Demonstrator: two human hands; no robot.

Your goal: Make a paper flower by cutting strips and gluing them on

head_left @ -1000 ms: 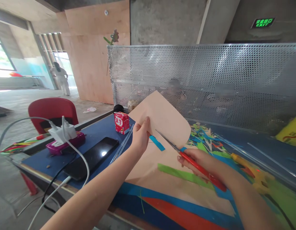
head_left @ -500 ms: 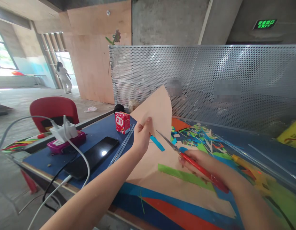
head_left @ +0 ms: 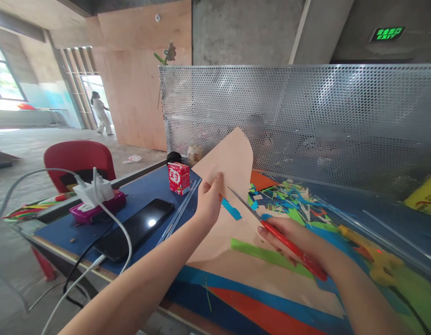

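Note:
My left hand [head_left: 210, 197] pinches a peach-coloured paper sheet [head_left: 232, 158] between thumb and fingers, holding it raised and slightly curved above the table. A short blue paper strip [head_left: 231, 209] shows just below those fingers; whether it is held too, I cannot tell. My right hand [head_left: 288, 237] is wrapped round the red handles of a pair of scissors [head_left: 295, 249]. The blades point up and left, with the tip at the sheet's lower part close to my left thumb. Beneath both hands lie more peach paper [head_left: 215, 242] and a green paper strip [head_left: 267, 256].
Paper scraps [head_left: 292, 200] and a yellow glue gun [head_left: 372, 256] lie to the right. A phone [head_left: 135, 228], a red box [head_left: 178, 178], clear sticks [head_left: 180, 209] and a charger with cables [head_left: 93, 190] occupy the left. A perforated metal screen [head_left: 299, 111] borders the back.
The raised sheet and my left hand have shifted slightly right. The scissors' handles have moved a little left. A person in the far background has walked to the right.

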